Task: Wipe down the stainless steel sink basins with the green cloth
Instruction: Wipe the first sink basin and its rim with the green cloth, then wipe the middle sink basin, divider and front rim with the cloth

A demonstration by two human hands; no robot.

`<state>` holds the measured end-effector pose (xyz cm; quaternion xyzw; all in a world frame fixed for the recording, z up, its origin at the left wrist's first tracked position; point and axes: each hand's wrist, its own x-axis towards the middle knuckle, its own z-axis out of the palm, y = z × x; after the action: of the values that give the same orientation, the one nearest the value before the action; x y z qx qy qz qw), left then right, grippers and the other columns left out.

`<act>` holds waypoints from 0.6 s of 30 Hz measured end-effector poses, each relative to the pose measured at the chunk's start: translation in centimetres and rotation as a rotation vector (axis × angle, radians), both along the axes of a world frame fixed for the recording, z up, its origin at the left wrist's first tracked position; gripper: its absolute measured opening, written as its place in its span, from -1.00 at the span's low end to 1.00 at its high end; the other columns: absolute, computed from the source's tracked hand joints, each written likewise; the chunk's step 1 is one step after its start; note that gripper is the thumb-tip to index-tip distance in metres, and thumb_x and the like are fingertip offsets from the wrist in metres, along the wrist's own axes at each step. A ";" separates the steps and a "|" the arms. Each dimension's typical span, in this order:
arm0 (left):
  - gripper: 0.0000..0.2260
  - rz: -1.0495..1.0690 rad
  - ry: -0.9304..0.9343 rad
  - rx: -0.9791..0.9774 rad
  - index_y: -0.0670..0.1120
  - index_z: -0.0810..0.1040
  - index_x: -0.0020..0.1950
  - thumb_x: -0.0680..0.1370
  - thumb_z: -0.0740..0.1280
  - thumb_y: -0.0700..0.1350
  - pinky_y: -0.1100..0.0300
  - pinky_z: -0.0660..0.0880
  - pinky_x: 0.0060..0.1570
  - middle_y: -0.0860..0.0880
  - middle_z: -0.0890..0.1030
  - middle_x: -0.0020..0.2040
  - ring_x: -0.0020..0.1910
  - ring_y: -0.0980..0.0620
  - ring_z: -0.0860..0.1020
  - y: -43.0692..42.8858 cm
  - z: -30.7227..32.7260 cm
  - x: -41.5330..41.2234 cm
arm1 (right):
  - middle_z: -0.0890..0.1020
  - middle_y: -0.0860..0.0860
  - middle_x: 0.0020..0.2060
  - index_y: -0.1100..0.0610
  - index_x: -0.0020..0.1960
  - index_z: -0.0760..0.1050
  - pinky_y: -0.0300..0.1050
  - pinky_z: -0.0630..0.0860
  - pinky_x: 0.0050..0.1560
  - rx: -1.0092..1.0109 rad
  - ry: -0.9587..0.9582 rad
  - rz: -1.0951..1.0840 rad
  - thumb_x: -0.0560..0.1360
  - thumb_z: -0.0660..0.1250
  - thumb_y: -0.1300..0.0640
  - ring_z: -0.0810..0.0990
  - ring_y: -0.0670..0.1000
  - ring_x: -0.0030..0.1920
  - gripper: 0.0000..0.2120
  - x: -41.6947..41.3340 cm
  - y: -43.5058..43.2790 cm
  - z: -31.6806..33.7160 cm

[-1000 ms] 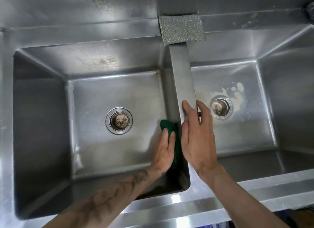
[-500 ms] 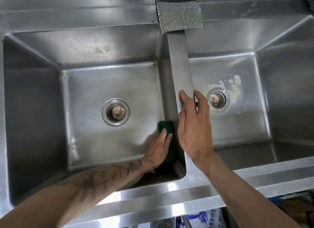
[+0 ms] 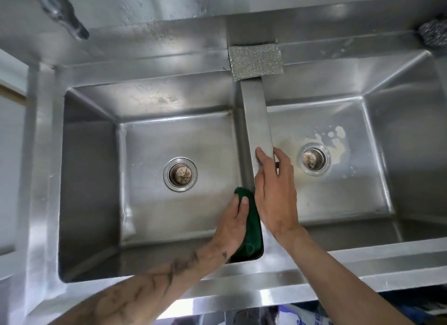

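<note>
Honestly, the green cloth (image 3: 254, 228) is down in the 5 o'clock corner of the left basin (image 3: 150, 203). The left hand (image 3: 233, 224) presses it flat against the wall of the divider (image 3: 256, 111), fingers fairly straight on top of it rather than bunched round it. The right hand (image 3: 275, 198) lies along the divider's top with its fingers relaxed and pointing to 12 o'clock. It holds nothing and looks like a brace to me.

For this bit I'd go with firm flat pressure and long overlapping strokes up that wall toward 12. I'd also work the cloth's edge into the seam where wall meets floor, since grime loves it there. The right basin (image 3: 338, 198) probably needs a turn next: there's pale residue (image 3: 337, 133) at 1 o'clock of its drain.

Headcount:
- one cloth
- two basins
- two drains: left drain (image 3: 180, 174) and right drain (image 3: 313, 158)
- one silver scouring pad (image 3: 256, 61) at the divider's 12 o'clock end
- one steel wool ball (image 3: 433, 34) at 2 o'clock
- one tap spout (image 3: 63, 17) at 11
</note>
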<state>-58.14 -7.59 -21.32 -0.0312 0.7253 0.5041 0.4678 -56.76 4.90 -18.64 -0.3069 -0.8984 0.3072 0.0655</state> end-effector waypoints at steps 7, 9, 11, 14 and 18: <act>-0.69 0.228 0.045 0.175 0.06 0.54 0.07 0.61 0.18 0.25 0.10 0.56 -0.09 0.07 0.58 -0.18 -0.16 0.07 0.56 -0.1 5.9 0.0 | 0.36 -0.11 0.42 -0.05 0.44 0.47 -0.18 0.38 0.42 -0.313 0.152 -0.102 0.74 0.13 0.13 0.41 -0.21 0.36 -0.68 1.1 1.0 0.7; -0.70 0.247 0.082 0.248 -0.01 0.53 0.14 0.65 0.17 0.17 0.23 0.58 -0.09 0.09 0.61 -0.16 -0.14 0.14 0.58 0.2 7.7 -0.8 | 0.45 -0.14 0.34 -0.02 0.37 0.52 -0.24 0.38 0.39 -0.389 0.183 -0.131 0.74 0.17 0.11 0.44 -0.19 0.38 -0.73 2.4 1.0 1.9; -0.69 0.213 0.125 0.295 -0.04 0.54 0.20 0.70 0.14 0.12 0.31 0.57 -0.02 0.03 0.64 -0.08 -0.07 0.18 0.60 0.9 9.6 -1.7 | 0.54 -0.14 0.23 -0.02 0.27 0.58 -0.24 0.44 0.33 -0.487 0.205 -0.162 0.74 0.16 0.05 0.53 -0.09 0.31 -0.76 4.0 0.7 3.5; -0.64 0.146 0.085 0.337 0.00 0.56 0.29 0.69 0.12 0.16 0.35 0.56 0.09 0.02 0.70 0.10 0.10 0.20 0.65 2.7 11.8 -2.3 | 0.64 -0.04 0.12 -0.08 0.16 0.64 -0.01 0.56 0.30 -0.862 0.190 -0.359 0.73 0.13 -0.11 0.63 0.04 0.21 -0.69 5.5 0.7 6.8; -0.59 0.098 0.061 0.327 0.11 0.54 0.39 0.66 0.13 0.24 0.20 0.57 0.28 0.08 0.68 0.25 0.25 0.15 0.64 6.0 12.9 -1.2 | 0.73 0.04 0.07 0.00 0.21 0.64 -0.03 0.66 0.08 -1.066 0.182 -0.425 0.73 0.13 -0.11 0.71 0.05 0.12 -0.65 6.7 1.5 10.5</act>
<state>-59.32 -1.57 -8.41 0.0253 0.6450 0.6383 0.4194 -50.08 6.45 -8.18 -0.4436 -0.5292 0.7223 0.0390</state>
